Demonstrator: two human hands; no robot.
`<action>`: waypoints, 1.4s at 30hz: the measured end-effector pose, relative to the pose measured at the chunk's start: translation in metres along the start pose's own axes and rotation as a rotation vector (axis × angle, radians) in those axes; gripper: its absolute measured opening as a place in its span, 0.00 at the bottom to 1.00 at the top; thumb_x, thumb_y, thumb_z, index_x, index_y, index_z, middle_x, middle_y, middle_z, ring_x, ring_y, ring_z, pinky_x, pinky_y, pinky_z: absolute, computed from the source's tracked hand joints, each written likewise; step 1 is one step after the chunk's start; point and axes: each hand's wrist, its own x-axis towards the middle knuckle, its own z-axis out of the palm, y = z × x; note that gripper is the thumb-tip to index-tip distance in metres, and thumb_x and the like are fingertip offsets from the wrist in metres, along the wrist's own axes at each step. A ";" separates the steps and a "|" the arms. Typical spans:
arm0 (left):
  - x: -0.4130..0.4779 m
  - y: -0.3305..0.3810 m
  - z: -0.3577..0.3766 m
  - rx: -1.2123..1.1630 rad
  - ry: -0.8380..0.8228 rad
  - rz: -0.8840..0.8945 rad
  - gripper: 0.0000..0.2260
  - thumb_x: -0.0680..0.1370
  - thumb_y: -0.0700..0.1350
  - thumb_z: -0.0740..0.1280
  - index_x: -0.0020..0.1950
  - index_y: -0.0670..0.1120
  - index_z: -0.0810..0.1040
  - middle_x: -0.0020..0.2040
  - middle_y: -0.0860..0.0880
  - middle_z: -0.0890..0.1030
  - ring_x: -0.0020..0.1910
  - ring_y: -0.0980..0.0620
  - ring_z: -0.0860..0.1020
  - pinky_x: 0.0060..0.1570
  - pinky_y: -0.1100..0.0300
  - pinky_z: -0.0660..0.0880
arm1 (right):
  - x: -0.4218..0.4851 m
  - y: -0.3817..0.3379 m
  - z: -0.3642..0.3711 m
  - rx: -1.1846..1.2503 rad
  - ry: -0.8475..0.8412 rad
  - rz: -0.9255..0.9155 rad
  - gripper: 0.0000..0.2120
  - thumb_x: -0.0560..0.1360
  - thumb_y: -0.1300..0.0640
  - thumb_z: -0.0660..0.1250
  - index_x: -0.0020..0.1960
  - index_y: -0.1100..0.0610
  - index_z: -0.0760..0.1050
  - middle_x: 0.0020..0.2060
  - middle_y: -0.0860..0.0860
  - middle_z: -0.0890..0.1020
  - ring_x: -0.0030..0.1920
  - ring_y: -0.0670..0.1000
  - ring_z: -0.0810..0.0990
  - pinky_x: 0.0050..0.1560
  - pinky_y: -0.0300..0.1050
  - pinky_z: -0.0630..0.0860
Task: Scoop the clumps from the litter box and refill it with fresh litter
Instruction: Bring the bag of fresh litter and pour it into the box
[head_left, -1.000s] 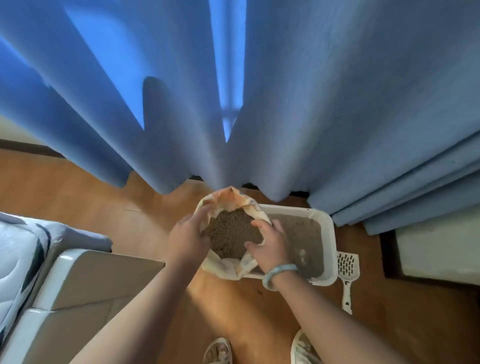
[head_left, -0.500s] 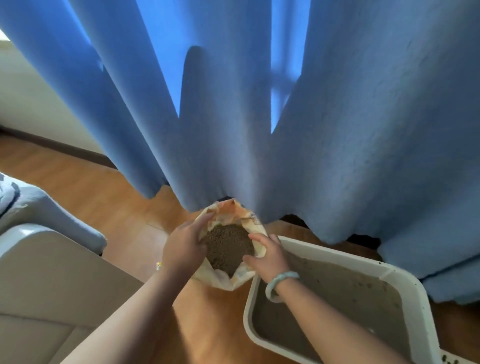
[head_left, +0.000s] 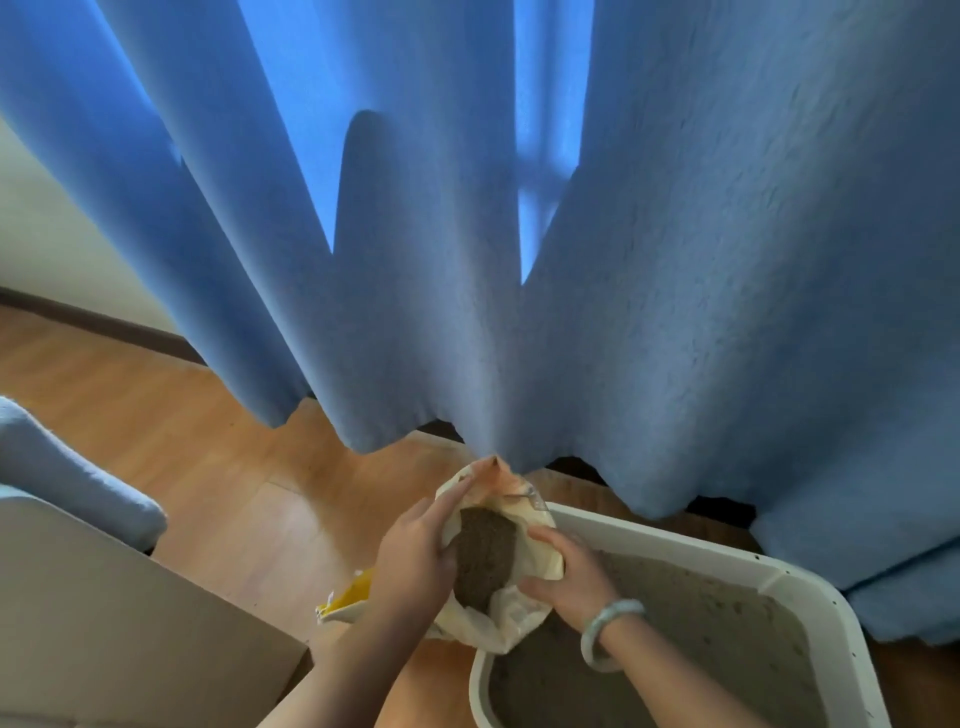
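Cream plastic, crinkled, clasped from both sides: litter bag (head_left: 540, 558) held up by its open mouth. Left hand (head_left: 415, 564) wrapped round the left lip, fingers lying along the rim. Right hand (head_left: 574, 579) pinching the right lip, pale bracelet (head_left: 609, 626) on the wrist. Between the two grips, dark grey-brown fresh litter (head_left: 485, 556). Just below and right of the right-hand grip, white litter box (head_left: 675, 545) on the wooden floor (head_left: 234, 493), holding sandy litter (head_left: 701, 623). Beyond both grips, blue curtain (head_left: 727, 260), hem at the bag's peak.
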 end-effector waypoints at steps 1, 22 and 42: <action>0.001 -0.002 0.001 -0.013 0.000 0.003 0.34 0.73 0.34 0.66 0.69 0.65 0.61 0.55 0.53 0.78 0.54 0.52 0.75 0.47 0.65 0.67 | 0.000 0.000 0.000 -0.019 -0.004 0.007 0.29 0.70 0.54 0.72 0.68 0.44 0.67 0.63 0.44 0.68 0.66 0.48 0.67 0.60 0.41 0.69; -0.003 -0.008 0.029 -0.522 -0.282 -0.145 0.35 0.69 0.44 0.72 0.65 0.65 0.55 0.49 0.60 0.78 0.45 0.62 0.78 0.39 0.67 0.76 | -0.002 -0.017 0.040 0.047 -0.082 -0.230 0.41 0.65 0.52 0.74 0.65 0.26 0.54 0.65 0.37 0.64 0.62 0.37 0.69 0.58 0.36 0.72; -0.041 -0.133 0.045 0.000 -0.328 -0.319 0.29 0.68 0.61 0.57 0.70 0.61 0.65 0.70 0.56 0.68 0.70 0.52 0.61 0.69 0.52 0.57 | -0.001 -0.005 0.035 0.036 -0.028 -0.083 0.30 0.64 0.67 0.73 0.51 0.36 0.69 0.52 0.47 0.78 0.47 0.48 0.82 0.45 0.50 0.82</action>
